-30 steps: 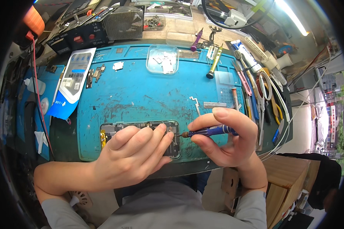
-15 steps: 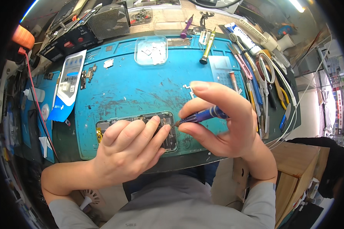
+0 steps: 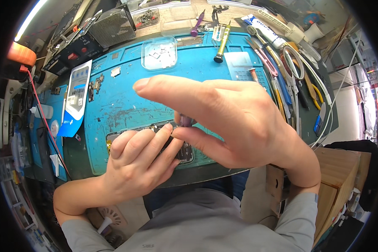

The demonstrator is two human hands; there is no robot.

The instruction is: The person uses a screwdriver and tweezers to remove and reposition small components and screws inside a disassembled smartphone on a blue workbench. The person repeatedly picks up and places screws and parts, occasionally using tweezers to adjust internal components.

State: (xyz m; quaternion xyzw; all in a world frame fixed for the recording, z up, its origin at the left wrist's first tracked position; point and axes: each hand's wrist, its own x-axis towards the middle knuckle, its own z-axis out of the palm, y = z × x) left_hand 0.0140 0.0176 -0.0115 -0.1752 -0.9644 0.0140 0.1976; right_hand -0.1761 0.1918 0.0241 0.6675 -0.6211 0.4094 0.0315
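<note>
An opened phone [image 3: 188, 154] lies on the blue work mat [image 3: 117, 107], its frame and inner parts showing around my fingers. My left hand [image 3: 140, 161] is closed over its middle, fingertips on the inner parts and thumb by the near edge. In my right hand [image 3: 231, 122] is a screwdriver [image 3: 186, 121], pinched between thumb and bent fingers above the phone's right part. The index finger stretches out to the left over it. Most of the screwdriver and its tip are hidden behind the hand.
Beyond the hands stand a clear tray [image 3: 158, 53] of small parts and a yellow-green screwdriver [image 3: 223, 42]. Tweezers, scissors [image 3: 293, 63] and brushes crowd the right side. At the left lie a blue-and-white package [image 3: 76, 101], a red cable [image 3: 41, 107] and a black box [image 3: 73, 54].
My right hand has moved left and turned, carrying the screwdriver over the phone, and now covers most of it. The left hand stays on the phone. The view has shifted slightly.
</note>
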